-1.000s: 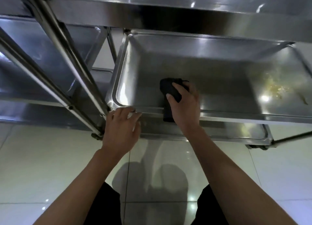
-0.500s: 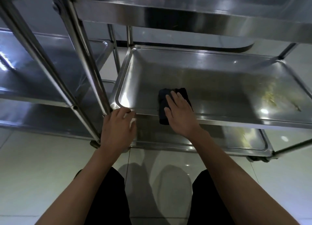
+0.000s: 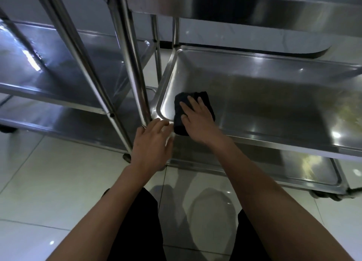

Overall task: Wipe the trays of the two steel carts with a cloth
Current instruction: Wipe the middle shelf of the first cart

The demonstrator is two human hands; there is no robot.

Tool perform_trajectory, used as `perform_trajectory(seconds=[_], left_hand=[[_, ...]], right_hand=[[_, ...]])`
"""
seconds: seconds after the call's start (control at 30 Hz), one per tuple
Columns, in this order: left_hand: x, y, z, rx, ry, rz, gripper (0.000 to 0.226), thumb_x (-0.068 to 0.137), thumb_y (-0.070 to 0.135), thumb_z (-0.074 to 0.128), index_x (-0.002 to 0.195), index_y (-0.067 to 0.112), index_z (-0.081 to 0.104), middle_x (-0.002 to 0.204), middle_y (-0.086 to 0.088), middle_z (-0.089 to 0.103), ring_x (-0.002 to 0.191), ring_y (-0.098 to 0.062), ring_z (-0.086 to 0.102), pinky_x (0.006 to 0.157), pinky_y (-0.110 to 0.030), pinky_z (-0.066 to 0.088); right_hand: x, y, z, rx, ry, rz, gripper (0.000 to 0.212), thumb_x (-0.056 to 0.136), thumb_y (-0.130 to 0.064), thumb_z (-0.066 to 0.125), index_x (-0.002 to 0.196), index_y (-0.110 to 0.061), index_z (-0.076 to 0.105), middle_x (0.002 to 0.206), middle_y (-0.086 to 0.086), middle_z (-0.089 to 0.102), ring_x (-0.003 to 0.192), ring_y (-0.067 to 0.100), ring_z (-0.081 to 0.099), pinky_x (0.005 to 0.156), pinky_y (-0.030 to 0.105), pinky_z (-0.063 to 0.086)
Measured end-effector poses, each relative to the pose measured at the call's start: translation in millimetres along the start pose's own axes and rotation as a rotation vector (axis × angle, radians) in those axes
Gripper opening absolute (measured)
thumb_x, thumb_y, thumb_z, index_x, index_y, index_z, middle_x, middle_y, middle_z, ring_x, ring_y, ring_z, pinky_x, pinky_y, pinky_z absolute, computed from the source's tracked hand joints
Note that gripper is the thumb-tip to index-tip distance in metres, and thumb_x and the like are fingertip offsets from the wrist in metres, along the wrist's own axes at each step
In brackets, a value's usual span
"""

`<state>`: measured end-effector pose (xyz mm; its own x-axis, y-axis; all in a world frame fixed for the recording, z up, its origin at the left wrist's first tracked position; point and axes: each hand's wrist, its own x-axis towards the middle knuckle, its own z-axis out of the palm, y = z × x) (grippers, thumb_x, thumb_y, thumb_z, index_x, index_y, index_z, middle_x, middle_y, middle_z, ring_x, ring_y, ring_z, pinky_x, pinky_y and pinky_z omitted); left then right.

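Note:
A dark folded cloth (image 3: 207, 101) lies in the near left corner of the right cart's middle tray (image 3: 264, 88), draped over its front rim. My right hand (image 3: 197, 117) presses flat on the cloth with straight fingers. At the tray's front left corner my left hand (image 3: 151, 143) rests on the rim, fingers lightly bent, beside the cart's upright post (image 3: 131, 65). Yellowish smears (image 3: 344, 112) mark the tray's right part. The left cart's middle tray (image 3: 64, 65) shines at the left.
The right cart's top tray (image 3: 254, 0) overhangs above. Its bottom tray (image 3: 313, 172) below shows a yellow stain. Slanted steel posts (image 3: 78, 51) of the left cart stand close to my left hand. Glossy pale floor tiles (image 3: 58, 182) lie below, with my dark-clothed legs at the bottom.
My right hand flattened onto the cloth and slid it left toward the tray's near corner. The view rose and pulled back. My left hand kept to the front left corner.

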<state>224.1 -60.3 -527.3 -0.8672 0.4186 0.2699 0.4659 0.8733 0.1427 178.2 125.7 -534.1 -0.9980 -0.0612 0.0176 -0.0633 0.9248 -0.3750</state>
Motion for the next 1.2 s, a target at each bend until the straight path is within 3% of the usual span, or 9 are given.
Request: perform_trajectory(seconds=[0.27, 0.43, 0.6, 0.7, 0.83, 0.9, 1.0, 1.13, 1.2], left_hand=[[-8.7, -8.9, 10.8, -0.14, 0.099, -0.015, 0.036, 0.089, 0.018, 0.064, 0.124, 0.01, 0.06, 0.13, -0.003, 0.056, 0.089, -0.026, 0.065, 0.069, -0.039, 0.053], [-9.9, -10.3, 7.4, -0.139, 0.113, -0.072, 0.031, 0.091, 0.023, 0.063, 0.12, 0.016, 0.063, 0.129, 0.003, 0.056, 0.08, -0.024, 0.068, 0.059, -0.036, 0.056], [-7.4, -5.0, 4.8, -0.128, 0.037, -0.13, 0.034, 0.094, 0.028, 0.053, 0.127, 0.019, 0.057, 0.133, 0.006, 0.048, 0.086, -0.021, 0.066, 0.065, -0.039, 0.055], [-7.7, -0.4, 5.8, -0.097, 0.03, -0.116, 0.032, 0.095, 0.031, 0.051, 0.121, 0.015, 0.06, 0.13, 0.001, 0.052, 0.086, -0.024, 0.065, 0.069, -0.039, 0.054], [6.4, 19.8, -1.9, -0.053, -0.001, -0.189, 0.036, 0.095, 0.043, 0.051, 0.117, 0.02, 0.068, 0.125, -0.002, 0.06, 0.111, -0.026, 0.06, 0.093, -0.05, 0.046], [20.8, 41.5, -7.6, -0.084, 0.002, -0.13, 0.034, 0.094, 0.045, 0.049, 0.105, 0.023, 0.072, 0.112, 0.0, 0.067, 0.105, -0.025, 0.062, 0.09, -0.048, 0.049], [42.7, 87.0, -7.8, -0.154, -0.025, 0.005, 0.03, 0.092, 0.041, 0.046, 0.08, 0.019, 0.063, 0.088, -0.005, 0.067, 0.085, -0.03, 0.064, 0.077, -0.043, 0.052], [64.9, 138.0, 6.9, -0.186, -0.122, 0.083, 0.025, 0.095, 0.039, 0.051, 0.101, 0.024, 0.071, 0.104, -0.003, 0.067, 0.099, -0.029, 0.062, 0.087, -0.041, 0.051], [68.9, 150.7, 15.7, -0.161, -0.145, 0.107, 0.028, 0.095, 0.039, 0.049, 0.096, 0.023, 0.072, 0.104, -0.003, 0.066, 0.099, -0.028, 0.061, 0.086, -0.04, 0.049]], right_hand=[[41.7, -17.7, 5.4, -0.008, -0.044, -0.041, 0.053, 0.105, -0.035, 0.029, 0.157, -0.031, 0.023, 0.167, -0.002, 0.004, 0.153, 0.027, -0.001, 0.123, 0.047, 0.007], [47.8, -27.2, 5.2, 0.003, -0.079, -0.102, 0.052, 0.105, -0.032, 0.033, 0.156, -0.033, 0.024, 0.167, -0.002, 0.007, 0.153, 0.025, 0.003, 0.123, 0.041, 0.009], [27.8, -0.1, -3.5, -0.027, -0.039, -0.079, 0.052, 0.105, -0.028, 0.034, 0.156, -0.027, 0.026, 0.166, 0.001, 0.012, 0.152, 0.027, 0.01, 0.123, 0.039, 0.013], [5.6, 25.7, -13.1, -0.047, 0.034, -0.025, 0.05, 0.106, -0.026, 0.035, 0.156, -0.023, 0.029, 0.166, 0.003, 0.016, 0.152, 0.028, 0.013, 0.122, 0.038, 0.015], [-27.6, 66.4, -33.3, -0.035, 0.031, 0.029, 0.051, 0.106, -0.026, 0.037, 0.156, -0.022, 0.029, 0.165, 0.004, 0.017, 0.152, 0.028, 0.012, 0.122, 0.039, 0.015], [-45.4, 90.6, -47.7, -0.045, 0.031, 0.032, 0.051, 0.104, -0.024, 0.042, 0.154, -0.018, 0.034, 0.165, 0.009, 0.019, 0.152, 0.03, 0.014, 0.123, 0.043, 0.014], [-72.7, 129.9, -60.1, -0.251, 0.064, -0.085, 0.032, 0.094, -0.008, 0.059, 0.121, 0.008, 0.063, 0.151, 0.026, 0.041, 0.141, 0.047, 0.034, 0.119, 0.051, 0.02], [-109.2, 171.0, -80.0, -0.429, 0.086, -0.111, 0.012, 0.081, -0.001, 0.068, 0.086, 0.009, 0.071, 0.131, 0.031, 0.058, 0.124, 0.056, 0.05, 0.108, 0.061, 0.037], [-126.2, 187.6, -90.0, -0.433, 0.08, -0.111, 0.012, 0.08, -0.001, 0.066, 0.08, 0.009, 0.071, 0.127, 0.031, 0.061, 0.12, 0.058, 0.053, 0.099, 0.068, 0.041]])
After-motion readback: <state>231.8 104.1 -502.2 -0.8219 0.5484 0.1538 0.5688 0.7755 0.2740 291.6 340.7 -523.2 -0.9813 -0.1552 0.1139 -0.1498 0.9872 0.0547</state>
